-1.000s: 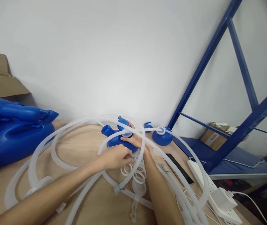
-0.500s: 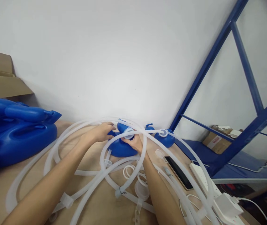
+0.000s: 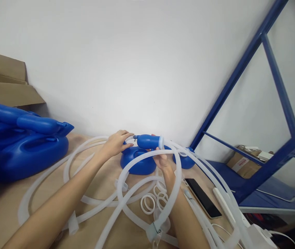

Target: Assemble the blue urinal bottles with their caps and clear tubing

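My right hand [image 3: 161,159] holds a blue cup-shaped funnel [image 3: 148,141] from below and behind. It lies on its side, its white ringed mouth facing right. My left hand [image 3: 117,142] is closed at the funnel's narrow left end, where a translucent hose [image 3: 130,139] shows between thumb and fingers. Just beneath the funnel, a blue plastic bottle [image 3: 138,165] with a handle rests on the table. A dark wire loop sits by the narrow end. Another looping hose [image 3: 149,154] passes in front of the bottle and across my right wrist.
Several blue bottles [image 3: 30,155] are piled at left before a cardboard box [image 3: 4,90]. Another blue bottle [image 3: 185,160] stands at right. White rings [image 3: 148,203], a phone [image 3: 203,197] and a power strip [image 3: 225,205] lie nearer. A blue metal rack [image 3: 227,90] borders the table [image 3: 105,226].
The blue funnel has turned from its mouth facing me to lying sideways, mouth to the right. Both hands moved with it, the right one rightward. The view has shifted slightly.
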Tool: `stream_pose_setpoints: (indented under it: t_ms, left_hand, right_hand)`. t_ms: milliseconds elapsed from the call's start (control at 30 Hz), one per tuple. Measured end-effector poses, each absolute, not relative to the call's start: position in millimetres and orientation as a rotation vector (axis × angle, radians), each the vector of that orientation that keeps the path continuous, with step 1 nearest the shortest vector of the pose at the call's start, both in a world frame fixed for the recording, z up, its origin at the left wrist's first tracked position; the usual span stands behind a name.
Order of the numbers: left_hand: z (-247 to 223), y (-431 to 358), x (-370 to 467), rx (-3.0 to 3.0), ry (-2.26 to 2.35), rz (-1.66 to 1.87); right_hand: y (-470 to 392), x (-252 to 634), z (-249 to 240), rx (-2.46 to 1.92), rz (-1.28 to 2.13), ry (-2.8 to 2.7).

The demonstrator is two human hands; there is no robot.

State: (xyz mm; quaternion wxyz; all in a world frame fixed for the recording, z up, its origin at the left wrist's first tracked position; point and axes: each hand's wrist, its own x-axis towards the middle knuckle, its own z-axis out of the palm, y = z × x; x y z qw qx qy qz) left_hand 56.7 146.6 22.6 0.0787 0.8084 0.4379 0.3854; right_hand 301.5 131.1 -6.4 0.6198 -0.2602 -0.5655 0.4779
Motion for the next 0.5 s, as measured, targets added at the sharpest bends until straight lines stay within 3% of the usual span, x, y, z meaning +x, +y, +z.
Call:
stream_pose_setpoints:
  t_ms: [100, 500]
  left_hand:
    - [21, 143, 69, 2.169, 1.329, 1.298]
    - [23, 145, 83, 1.275, 0.86, 1.206]
  right_hand:
    - [128, 290, -8, -0.525, 1.183, -1.282]
    - [128, 285, -13, -0.44, 1.338, -1.209]
